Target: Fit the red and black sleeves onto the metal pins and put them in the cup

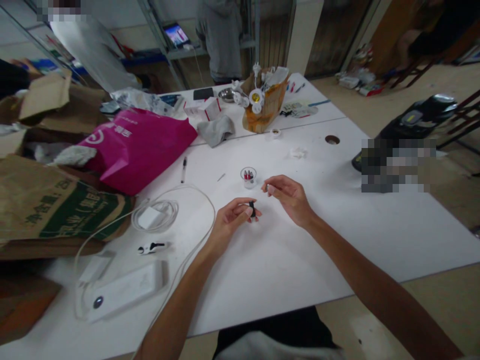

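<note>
At six o'clock from the clear cup [248, 178] on the white table [300, 250]: small black part [252, 209], pinched between left hand [234, 216] thumb and fingers. Right hand [289, 196] at four o'clock, thumb and index close together; tiny pale spot at the tips, too small to tell if it's gripped. Cup holds red and dark pointed pieces [248, 175]. Thin grey piece [221, 177] at nine, pen [183, 170] beyond it. Coiled white cable [170, 215] at eight, crumpled tissue [298, 153] at two.
</note>
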{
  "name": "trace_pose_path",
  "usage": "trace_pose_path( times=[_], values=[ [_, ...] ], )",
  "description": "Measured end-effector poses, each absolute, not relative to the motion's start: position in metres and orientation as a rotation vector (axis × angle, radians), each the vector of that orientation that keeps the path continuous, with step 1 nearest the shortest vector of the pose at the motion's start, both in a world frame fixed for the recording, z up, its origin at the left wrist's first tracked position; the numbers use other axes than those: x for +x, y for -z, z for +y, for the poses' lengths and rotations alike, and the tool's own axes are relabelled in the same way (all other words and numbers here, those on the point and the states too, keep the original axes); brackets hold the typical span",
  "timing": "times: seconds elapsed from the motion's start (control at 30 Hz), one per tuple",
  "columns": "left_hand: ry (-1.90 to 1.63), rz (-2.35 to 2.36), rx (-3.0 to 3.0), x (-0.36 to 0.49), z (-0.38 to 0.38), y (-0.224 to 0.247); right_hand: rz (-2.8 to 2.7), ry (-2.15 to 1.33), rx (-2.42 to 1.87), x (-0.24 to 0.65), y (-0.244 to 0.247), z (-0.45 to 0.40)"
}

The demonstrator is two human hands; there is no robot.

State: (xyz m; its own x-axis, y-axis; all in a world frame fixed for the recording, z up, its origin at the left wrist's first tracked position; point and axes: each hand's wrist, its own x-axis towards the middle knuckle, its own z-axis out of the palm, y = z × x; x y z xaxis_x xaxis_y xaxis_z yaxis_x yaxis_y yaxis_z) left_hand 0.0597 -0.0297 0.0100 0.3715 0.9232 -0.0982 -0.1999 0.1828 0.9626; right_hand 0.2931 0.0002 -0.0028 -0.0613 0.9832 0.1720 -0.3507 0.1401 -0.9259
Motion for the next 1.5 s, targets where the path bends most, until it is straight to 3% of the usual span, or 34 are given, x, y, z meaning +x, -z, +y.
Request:
trace_pose_path(
  times=[0.73, 1.5],
  values=[
    [-1.312, 0.932, 0.984, 0.052, -0.019, -0.012, -1.263, -0.849, -0.863, 0.301, -0.004, 0.004],
    [-1.309, 0.962, 0.925, 0.053, -0.017, -0.011, -1.253, -0.817, -0.917, 0.307, 0.005, 0.01]
  ],
)
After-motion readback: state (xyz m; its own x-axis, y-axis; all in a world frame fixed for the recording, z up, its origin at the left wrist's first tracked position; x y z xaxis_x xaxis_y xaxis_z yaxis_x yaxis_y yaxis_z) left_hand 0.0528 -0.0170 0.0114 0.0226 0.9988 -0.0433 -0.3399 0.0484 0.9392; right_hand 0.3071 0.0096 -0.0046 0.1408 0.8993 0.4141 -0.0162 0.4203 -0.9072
